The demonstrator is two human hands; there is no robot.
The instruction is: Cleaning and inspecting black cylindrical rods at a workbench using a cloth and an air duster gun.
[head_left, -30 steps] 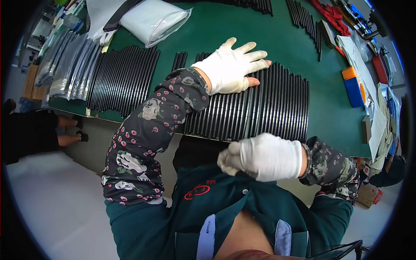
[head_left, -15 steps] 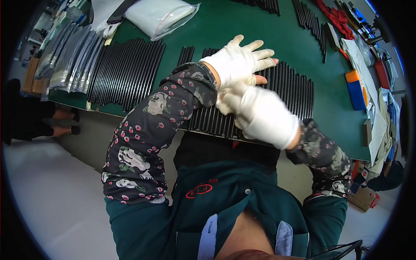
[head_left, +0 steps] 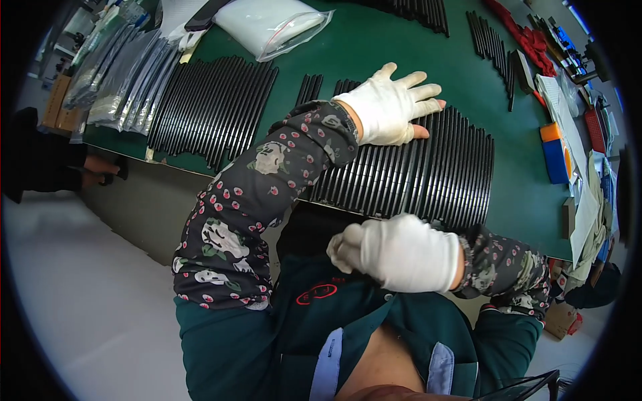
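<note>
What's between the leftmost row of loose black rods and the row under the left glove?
In the head view, a small cluster of black rods, with green tabletop on either side; the left floral sleeve hides much of the nearer part.

Glossy black rods (head_left: 424, 175) lie side by side on the green table (head_left: 520, 167).

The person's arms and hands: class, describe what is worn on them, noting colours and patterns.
The left hand and right hand wear white gloves; the left one leaves thumb and index tips bare. Dark sleeve covers carry pale flowers, green leaves and small pinkish-red motifs, with gathered cuffs. Above them are dark green shirt sleeves.
</note>
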